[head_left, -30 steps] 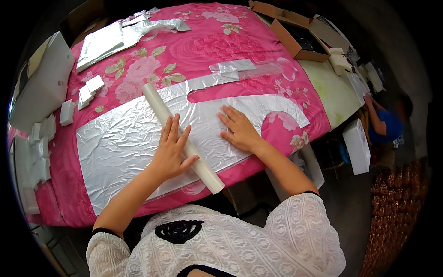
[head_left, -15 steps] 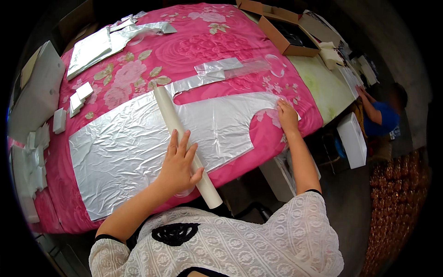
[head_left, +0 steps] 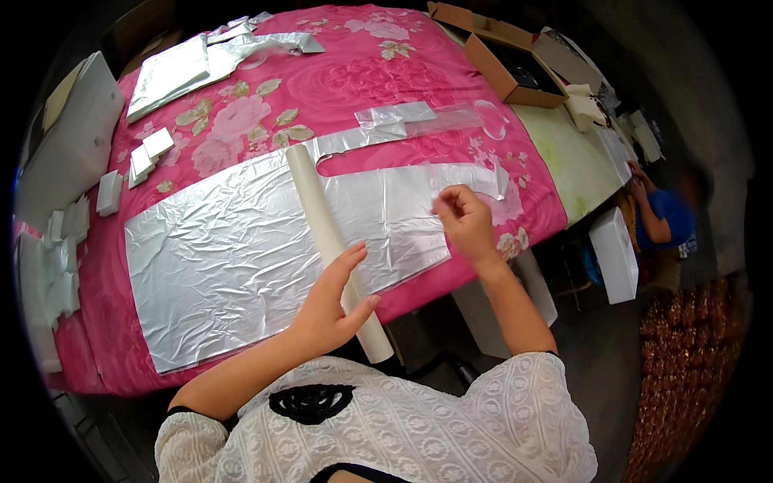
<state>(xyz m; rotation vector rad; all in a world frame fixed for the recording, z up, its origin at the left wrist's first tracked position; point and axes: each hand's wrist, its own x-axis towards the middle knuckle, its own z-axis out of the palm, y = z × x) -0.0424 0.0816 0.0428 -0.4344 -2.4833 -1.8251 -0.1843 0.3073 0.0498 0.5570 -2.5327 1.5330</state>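
Observation:
A crinkled silver plastic sheet point(head_left: 217, 258) with long strap-like ends lies flat across a pink flowered cloth. A pale cylindrical tube point(head_left: 316, 201) rests across the sheet, its lower end reaching past the table's near edge. Laid over the tube's lower half is my left hand point(head_left: 334, 298), fingers stretched out and thumb apart. My right hand point(head_left: 469, 221) is over the sheet's right part, beside the curved cut-out, with thumb and fingers curled together. Whether the sheet is caught in those fingertips is hard to make out.
Folded silver sheets point(head_left: 169, 76) lie at the far left, and small white blocks point(head_left: 149, 153) stand nearer. An open cardboard box point(head_left: 515, 72) is at the far right. Another person in a blue top point(head_left: 668, 217) sits off to the right. White foam panels point(head_left: 68, 145) line the left edge.
My right hand has moved left from the strap's right end, its fingers now curled. My left hand has shifted slightly right and down along the tube, its fingers closer together.

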